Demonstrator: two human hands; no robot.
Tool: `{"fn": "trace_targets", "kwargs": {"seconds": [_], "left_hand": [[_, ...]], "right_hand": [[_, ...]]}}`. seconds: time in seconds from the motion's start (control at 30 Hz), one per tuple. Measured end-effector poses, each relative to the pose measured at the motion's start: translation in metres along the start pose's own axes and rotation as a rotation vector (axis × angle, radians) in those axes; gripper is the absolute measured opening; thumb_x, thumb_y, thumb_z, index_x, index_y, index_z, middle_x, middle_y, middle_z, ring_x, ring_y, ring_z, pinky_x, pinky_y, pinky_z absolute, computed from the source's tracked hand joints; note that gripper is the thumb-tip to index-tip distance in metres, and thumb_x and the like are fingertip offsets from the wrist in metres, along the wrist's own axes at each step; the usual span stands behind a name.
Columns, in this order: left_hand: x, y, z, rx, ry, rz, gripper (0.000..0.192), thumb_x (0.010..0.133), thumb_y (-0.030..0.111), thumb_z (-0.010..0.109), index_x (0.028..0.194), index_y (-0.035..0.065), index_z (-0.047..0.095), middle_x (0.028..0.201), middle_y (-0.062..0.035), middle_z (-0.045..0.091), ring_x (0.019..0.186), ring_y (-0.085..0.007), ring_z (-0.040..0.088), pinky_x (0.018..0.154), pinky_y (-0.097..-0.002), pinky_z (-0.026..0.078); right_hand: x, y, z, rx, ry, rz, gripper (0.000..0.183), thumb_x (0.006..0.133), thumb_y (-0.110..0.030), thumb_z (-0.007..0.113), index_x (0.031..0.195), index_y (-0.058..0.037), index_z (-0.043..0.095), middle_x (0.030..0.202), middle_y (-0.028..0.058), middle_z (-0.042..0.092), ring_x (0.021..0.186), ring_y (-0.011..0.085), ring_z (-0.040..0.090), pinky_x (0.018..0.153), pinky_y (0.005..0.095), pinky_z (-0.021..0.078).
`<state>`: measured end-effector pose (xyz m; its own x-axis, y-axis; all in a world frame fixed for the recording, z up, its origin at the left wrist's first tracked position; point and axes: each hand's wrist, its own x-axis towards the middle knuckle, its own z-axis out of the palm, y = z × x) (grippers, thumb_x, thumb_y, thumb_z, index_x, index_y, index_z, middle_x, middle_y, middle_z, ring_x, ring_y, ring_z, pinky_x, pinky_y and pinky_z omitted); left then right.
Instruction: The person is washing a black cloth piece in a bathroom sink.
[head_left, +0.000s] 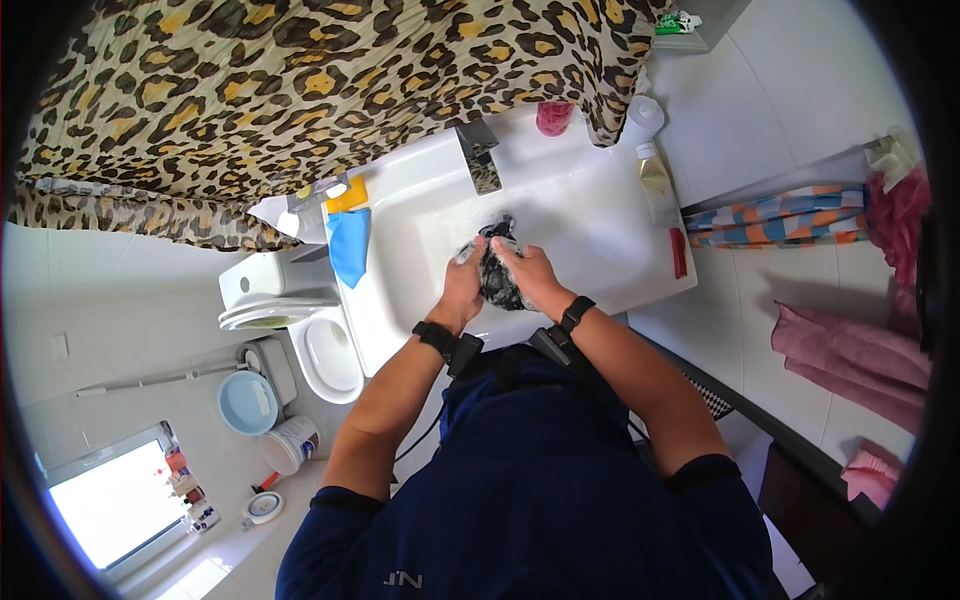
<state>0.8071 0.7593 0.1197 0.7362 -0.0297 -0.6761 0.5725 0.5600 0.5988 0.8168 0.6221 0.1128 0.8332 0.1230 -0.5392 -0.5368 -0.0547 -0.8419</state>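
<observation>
Over the white washbasin (409, 255), a wet black cloth item (499, 276) covered in soap suds is bunched between my two hands. My left hand (463, 281) grips its left side, thumb on top. Gripping the right side is my right hand (529, 271), its thumb close to the left one. Foam clings to the fingers and the cloth, and its exact kind cannot be made out. Just beyond the cloth stands the square metal faucet (480, 161). Most of the fingers are hidden beneath the cloth.
A blue cloth (349, 246) drapes over the basin's left rim. A bottle (655, 180) and a red object (679, 253) rest on the right rim. Leopard-print fabric (337, 97) hangs beyond the basin. At left are a toilet (330, 352) and a light-blue tub (241, 405).
</observation>
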Motion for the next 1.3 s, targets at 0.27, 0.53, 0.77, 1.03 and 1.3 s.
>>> {"fn": "trace_targets", "kwargs": {"seconds": [0.27,0.53,0.77,1.03,1.3], "left_hand": [[0.001,0.024,0.008,-0.047,-0.097,-0.175,0.052,0.102,0.048,0.047,0.122,0.0023,0.059,0.104,-0.0123,0.068,0.089,-0.0256,0.069,0.080,-0.0410,0.058],[0.007,0.035,-0.008,0.057,-0.150,-0.212,0.041,0.098,0.041,0.058,0.114,0.0043,0.064,0.101,-0.0095,0.069,0.089,-0.0212,0.068,0.081,-0.0359,0.056],[-0.006,0.028,-0.003,0.263,-0.080,0.002,0.069,0.086,0.032,0.076,0.139,0.0060,0.039,0.111,-0.0107,0.064,0.096,-0.0212,0.065,0.083,-0.0320,0.053],[-0.011,0.020,0.010,0.109,-0.032,0.066,0.057,0.092,0.032,0.071,0.135,0.0045,0.046,0.112,-0.0090,0.065,0.099,-0.0172,0.063,0.084,-0.0316,0.053],[-0.004,0.012,0.013,0.140,-0.014,0.225,0.034,0.093,0.025,0.069,0.118,0.0036,0.059,0.103,-0.0060,0.068,0.091,-0.0149,0.065,0.079,-0.0304,0.053]], "right_hand": [[0.005,0.008,0.004,0.282,-0.055,-0.037,0.097,0.081,-0.042,0.080,0.147,0.0052,0.027,0.133,0.0158,0.052,0.118,0.0216,0.055,0.096,0.0299,0.0473],[-0.007,-0.013,0.011,0.386,-0.273,0.041,0.045,0.093,-0.027,0.069,0.128,-0.0009,0.057,0.113,0.0048,0.064,0.101,0.0121,0.060,0.085,0.0294,0.0497],[0.015,0.022,0.015,0.289,-0.059,-0.218,0.030,0.090,-0.022,0.068,0.108,0.0021,0.066,0.092,0.0060,0.069,0.080,0.0118,0.062,0.072,0.0293,0.0508],[0.027,0.035,0.022,-0.014,0.065,-0.283,0.031,0.095,-0.027,0.062,0.111,-0.0010,0.066,0.097,0.0192,0.071,0.088,0.0300,0.069,0.078,0.0363,0.0522],[0.021,0.020,0.023,-0.169,0.143,-0.165,0.040,0.098,-0.041,0.053,0.113,-0.0069,0.069,0.099,0.0216,0.070,0.096,0.0396,0.067,0.083,0.0426,0.0523]]}}
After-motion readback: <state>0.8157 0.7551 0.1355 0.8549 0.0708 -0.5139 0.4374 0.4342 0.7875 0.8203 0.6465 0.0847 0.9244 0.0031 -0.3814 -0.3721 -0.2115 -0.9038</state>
